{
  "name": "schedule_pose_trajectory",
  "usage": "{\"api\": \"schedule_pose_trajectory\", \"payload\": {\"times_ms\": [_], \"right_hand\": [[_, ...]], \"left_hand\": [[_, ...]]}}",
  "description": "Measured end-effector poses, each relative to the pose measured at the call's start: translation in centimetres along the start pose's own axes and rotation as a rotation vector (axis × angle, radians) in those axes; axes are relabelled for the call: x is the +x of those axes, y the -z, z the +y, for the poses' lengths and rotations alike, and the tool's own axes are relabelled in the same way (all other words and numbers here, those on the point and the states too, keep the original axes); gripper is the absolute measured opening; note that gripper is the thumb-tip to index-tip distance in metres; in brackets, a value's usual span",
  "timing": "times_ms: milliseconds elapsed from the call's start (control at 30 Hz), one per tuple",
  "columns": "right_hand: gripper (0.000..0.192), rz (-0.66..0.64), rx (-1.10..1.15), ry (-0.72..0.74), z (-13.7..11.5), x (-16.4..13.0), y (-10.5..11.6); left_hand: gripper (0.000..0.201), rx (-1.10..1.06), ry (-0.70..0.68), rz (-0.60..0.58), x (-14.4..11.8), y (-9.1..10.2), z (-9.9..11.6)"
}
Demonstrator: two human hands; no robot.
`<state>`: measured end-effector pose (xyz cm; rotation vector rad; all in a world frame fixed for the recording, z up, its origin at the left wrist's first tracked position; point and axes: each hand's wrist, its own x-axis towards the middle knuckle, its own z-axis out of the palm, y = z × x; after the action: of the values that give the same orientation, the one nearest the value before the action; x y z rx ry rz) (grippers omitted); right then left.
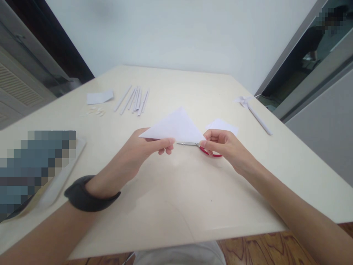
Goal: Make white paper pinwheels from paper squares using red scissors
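Over the near middle of the counter [176,198], the left hand [132,158] pinches the left corner of a folded white paper triangle [176,127], fingers closed on it. Its right corner is pinched by the right hand [226,145], just above red-handled scissors [202,148]. Uneven pulling could crease or tear the fold, I judge.

scissors [199,146]: right hand [224,145] and folded paper [176,127] covering most | left-side object [35,169]: blurring out | small bits [95,111]: too small to tell
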<state>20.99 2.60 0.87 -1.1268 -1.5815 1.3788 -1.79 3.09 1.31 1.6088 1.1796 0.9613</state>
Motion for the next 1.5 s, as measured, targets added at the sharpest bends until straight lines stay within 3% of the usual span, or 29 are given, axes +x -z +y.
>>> {"api": "schedule_pose_trajectory", "payload": {"times_ms": [233, 567, 733, 800, 900, 933, 1033, 1067, 1233, 1500], "right_hand": [[0.018, 0.072, -0.031, 0.03, -0.3, 0.1, 1.1], [0.021, 0.094, -0.017, 0.044, -0.4, 0.1, 1.2], [0.022, 0.155, 0.019, 0.044, -0.4, 0.2, 1.4], [0.022, 0.17, 0.031, 0.044, -0.4, 0.2, 1.3], [0.021, 0.127, 0.039, 0.055, -0.2, 0.1, 0.6], [0.021, 0.099, 0.039, 0.052, -0.1, 0.0, 0.3], [0.017, 0.006, 0.016, 0.035, 0.0, -0.2, -0.7], [0.016, -0.021, -0.008, 0.028, 0.1, -0.2, -1.0], [0.015, -0.103, -0.09, -0.019, 0.3, -0.4, -1.5], [0.014, -0.087, -0.123, -0.007, -0.1, -0.3, -0.9]], "left_hand": [[0.013, -0.184, 0.105, 0.032, 0.6, 1.2, 0.0], [0.011, -0.344, 0.028, 0.126, 0.9, 2.2, 0.2], [0.005, -0.639, 0.017, 0.269, 1.4, 2.4, -0.5], [0.005, -0.687, 0.052, 0.254, 1.5, 1.8, -0.9], [0.016, -0.596, 0.197, 0.061, 1.1, 0.0, -1.2], [0.021, -0.518, 0.238, -0.056, 0.8, -0.7, -1.2], [0.017, -0.306, 0.202, -0.253, -0.1, -2.6, -0.7], [0.012, -0.248, 0.172, -0.245, -0.3, -3.0, -0.5], [0.026, -0.104, 0.128, -0.151, -0.9, -3.5, 0.0], [0.029, -0.065, 0.104, -0.08, -1.0, -2.8, -0.3]]}}
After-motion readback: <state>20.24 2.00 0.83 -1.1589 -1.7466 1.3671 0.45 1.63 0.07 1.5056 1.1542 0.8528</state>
